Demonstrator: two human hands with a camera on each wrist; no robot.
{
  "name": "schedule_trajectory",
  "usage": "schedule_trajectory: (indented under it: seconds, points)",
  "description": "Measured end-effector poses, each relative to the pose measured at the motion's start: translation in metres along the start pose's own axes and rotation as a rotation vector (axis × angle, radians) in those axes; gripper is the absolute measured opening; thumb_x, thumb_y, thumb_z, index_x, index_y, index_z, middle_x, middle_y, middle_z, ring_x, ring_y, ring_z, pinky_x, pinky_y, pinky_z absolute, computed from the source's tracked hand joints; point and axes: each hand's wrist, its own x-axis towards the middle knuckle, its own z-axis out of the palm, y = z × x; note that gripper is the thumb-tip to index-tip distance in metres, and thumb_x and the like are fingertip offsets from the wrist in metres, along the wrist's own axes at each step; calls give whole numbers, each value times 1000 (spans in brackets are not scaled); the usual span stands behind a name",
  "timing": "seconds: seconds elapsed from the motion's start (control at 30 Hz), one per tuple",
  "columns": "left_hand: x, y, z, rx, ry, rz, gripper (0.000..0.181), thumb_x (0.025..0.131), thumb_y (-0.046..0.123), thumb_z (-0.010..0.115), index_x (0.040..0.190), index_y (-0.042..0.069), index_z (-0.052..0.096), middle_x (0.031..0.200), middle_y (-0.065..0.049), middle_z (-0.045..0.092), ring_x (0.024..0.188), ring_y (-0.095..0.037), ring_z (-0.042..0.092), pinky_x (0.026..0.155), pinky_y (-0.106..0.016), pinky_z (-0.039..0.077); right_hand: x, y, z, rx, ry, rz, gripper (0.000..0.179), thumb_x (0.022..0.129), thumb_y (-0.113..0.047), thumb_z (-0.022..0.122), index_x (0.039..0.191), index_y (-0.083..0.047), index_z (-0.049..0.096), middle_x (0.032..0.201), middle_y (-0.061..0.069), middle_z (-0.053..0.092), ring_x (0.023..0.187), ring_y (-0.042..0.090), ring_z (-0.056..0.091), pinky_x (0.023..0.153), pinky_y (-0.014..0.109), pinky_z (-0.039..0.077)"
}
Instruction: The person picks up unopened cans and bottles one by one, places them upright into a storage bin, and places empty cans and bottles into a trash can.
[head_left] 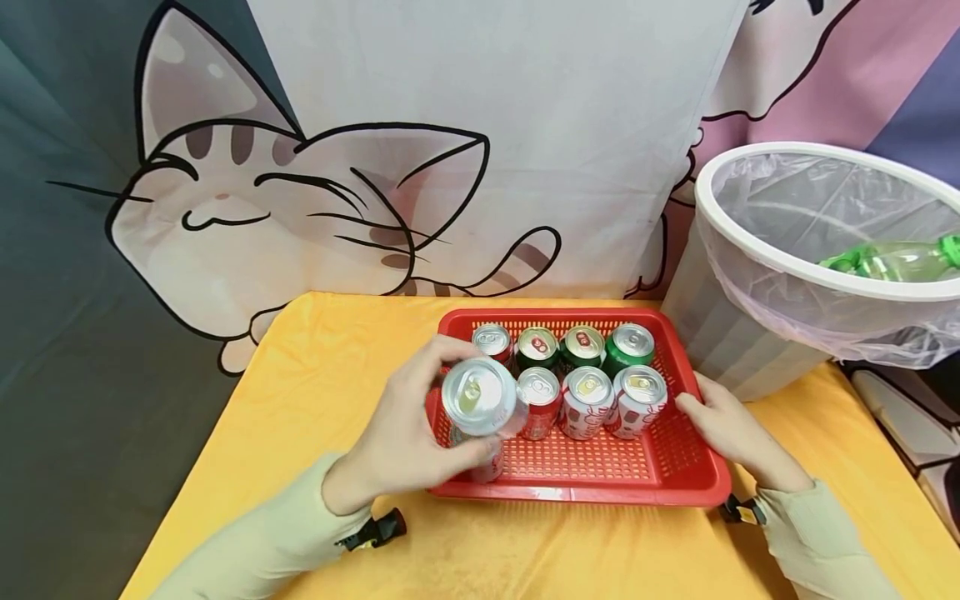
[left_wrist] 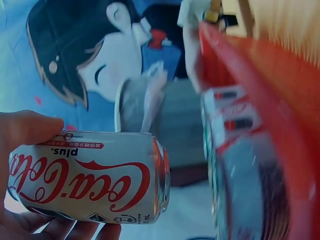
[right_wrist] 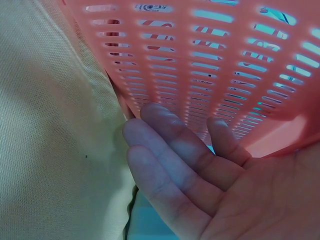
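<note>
My left hand grips a white Coca-Cola plus can, holding it up over the left part of the red basket. Red script runs along the can's side in the left wrist view, with the thumb on one side and fingers on the other. Below it, another can is partly hidden by the hand. At the basket's right side, my right hand holds the rim, thumb over the edge; the right wrist view shows its fingers along the slotted outside.
Two rows of cans stand in the basket: green cans at the back, red-and-white cans in front. A lined bin with a green-tinted plastic bottle stands at right. Yellow cloth covers the table; a cat-print curtain hangs behind.
</note>
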Motion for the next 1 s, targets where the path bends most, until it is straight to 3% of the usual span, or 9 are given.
schedule_trajectory:
  seconds: [0.17,0.43,0.7,0.8,1.0]
  points:
    - [-5,1,20,33,-83,49,74,68,21,93,130,16,54,122,6,63,112,-11,60,98,-31,53,0,2,0,6,2,-4,38,106,-10,42,135,14,45,103,30,68,70,18,75,60,36,64]
    - [-11,-7,47,117,-217,75,68,71,22,89,129,16,53,124,6,59,114,-6,58,100,-24,53,0,3,0,4,1,-13,38,107,-9,42,136,15,44,103,29,69,69,18,74,60,35,63]
    - [-15,-18,59,258,-293,6,67,71,30,90,127,17,55,123,9,57,112,-4,55,98,-25,52,0,4,0,1,9,-24,36,106,-8,42,135,15,45,101,29,69,69,16,74,59,34,63]
    - [-17,-20,61,323,-305,-36,67,71,35,90,127,19,56,123,9,56,114,-5,53,104,-29,48,1,3,0,3,9,-20,37,106,-8,42,135,14,45,102,30,68,69,16,74,60,35,63]
    - [-16,-26,64,421,-329,-59,66,72,42,89,126,19,57,120,10,58,117,-8,54,121,-38,36,1,2,-1,11,2,-16,37,106,-9,42,134,14,45,102,30,68,69,17,74,59,36,63]
